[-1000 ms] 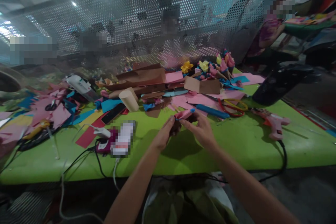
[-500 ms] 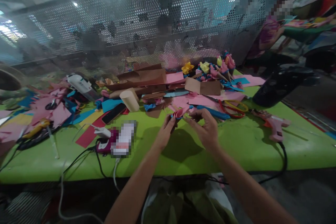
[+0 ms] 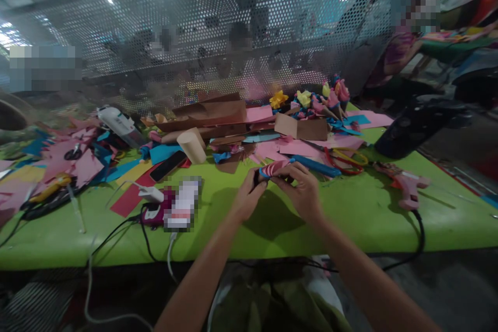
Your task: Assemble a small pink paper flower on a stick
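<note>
Pink-and-blue paper piece (image 3: 273, 168) held just above green surface (image 3: 350, 228). My left fingers (image 3: 262, 185) closed on its left end; my right fingers (image 3: 300, 172) pinch right end. Judged light, soft, easily creased: best held gently by ends, sparing folded middle.

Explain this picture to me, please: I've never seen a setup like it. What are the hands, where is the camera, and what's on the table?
There is no machine here: a person works with two bare hands. One camera, worn on the head, looks forward and down past them. The left hand and the right hand hold a small pink and blue piece between their fingers, above a green table. To the left lies a phone with a pale, blurred-out screen; to the right, a pink glue gun. Beyond the hands are a tan cylinder, brown sheets and yellow flowers.
</note>
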Available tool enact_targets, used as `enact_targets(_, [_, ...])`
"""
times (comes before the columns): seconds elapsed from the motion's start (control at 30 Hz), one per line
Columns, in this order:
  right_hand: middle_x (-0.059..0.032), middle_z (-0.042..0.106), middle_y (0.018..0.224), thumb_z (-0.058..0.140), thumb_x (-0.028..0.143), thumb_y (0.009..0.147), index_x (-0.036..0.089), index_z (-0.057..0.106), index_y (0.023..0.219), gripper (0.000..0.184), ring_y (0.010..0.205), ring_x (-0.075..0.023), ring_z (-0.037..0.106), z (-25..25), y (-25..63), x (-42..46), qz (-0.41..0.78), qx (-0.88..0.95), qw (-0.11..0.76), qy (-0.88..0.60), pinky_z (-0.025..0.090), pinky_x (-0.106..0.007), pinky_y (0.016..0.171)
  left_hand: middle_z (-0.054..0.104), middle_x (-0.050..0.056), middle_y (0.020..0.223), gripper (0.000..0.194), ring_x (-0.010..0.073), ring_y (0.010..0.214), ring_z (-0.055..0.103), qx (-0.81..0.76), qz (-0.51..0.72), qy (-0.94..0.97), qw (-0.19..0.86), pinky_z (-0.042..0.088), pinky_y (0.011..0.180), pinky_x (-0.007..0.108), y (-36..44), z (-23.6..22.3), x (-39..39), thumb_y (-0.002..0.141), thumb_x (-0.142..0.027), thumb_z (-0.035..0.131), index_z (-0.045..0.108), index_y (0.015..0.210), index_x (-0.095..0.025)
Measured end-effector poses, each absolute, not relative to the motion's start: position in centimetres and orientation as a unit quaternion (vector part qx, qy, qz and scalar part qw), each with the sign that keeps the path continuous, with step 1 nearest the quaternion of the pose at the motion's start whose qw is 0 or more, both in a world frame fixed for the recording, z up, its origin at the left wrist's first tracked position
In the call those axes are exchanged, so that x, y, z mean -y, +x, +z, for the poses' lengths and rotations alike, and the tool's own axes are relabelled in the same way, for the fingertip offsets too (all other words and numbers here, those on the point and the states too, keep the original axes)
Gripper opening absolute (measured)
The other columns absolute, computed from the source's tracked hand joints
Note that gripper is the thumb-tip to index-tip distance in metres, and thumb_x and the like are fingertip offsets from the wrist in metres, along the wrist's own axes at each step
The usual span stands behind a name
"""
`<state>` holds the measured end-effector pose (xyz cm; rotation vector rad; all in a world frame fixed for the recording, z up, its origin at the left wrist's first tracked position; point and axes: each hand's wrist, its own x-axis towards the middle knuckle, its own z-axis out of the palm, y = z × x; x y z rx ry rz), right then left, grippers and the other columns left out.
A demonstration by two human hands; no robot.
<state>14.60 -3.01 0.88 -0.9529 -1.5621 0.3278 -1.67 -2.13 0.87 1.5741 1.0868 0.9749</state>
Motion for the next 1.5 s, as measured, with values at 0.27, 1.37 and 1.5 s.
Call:
enact_targets(0.27, [-0.0017,0.065,0.081,0.072,0.034,0.084,0.024,0.069,0.088,0.012,0.07,-0.0175,0.057,1.2,14.7,3.3,0.203,0.639,0.602,-0.434,0.047,-0.03,0.061,0.059,0.01,0.123,0.037,0.0244,0.117,0.054,-0.43,0.423,0.657,0.453,0.039,0.105,0.038,-1.6,0.5,1.9,0.089,-0.032,0.056,0.047,0.123,-0.019])
enact_targets(1.37, [-0.0003,0.06,0.075,0.07,0.049,0.081,0.023,0.061,0.081,0.029,0.067,-0.0167,0.052,0.8,14.6,2.8,0.221,0.622,0.578,-0.48,0.044,-0.03,0.062,0.064,0.01,0.117,0.03,0.025,0.107,0.058,-0.439,0.383,0.688,0.433,0.044,0.097,0.041,-1.4,1.1,2.2,0.093,-0.035,0.049,0.053,0.118,-0.018])
enact_targets(1.5, [-0.0005,0.06,0.077,0.07,0.048,0.082,0.022,0.061,0.082,0.028,0.067,-0.0166,0.053,0.9,14.6,2.8,0.237,0.617,0.576,-0.481,0.043,-0.03,0.062,0.064,0.01,0.115,0.031,0.0244,0.105,0.058,-0.431,0.393,0.693,0.423,0.045,0.095,0.04,-1.4,0.4,2.0,0.093,-0.035,0.051,0.052,0.119,-0.018])
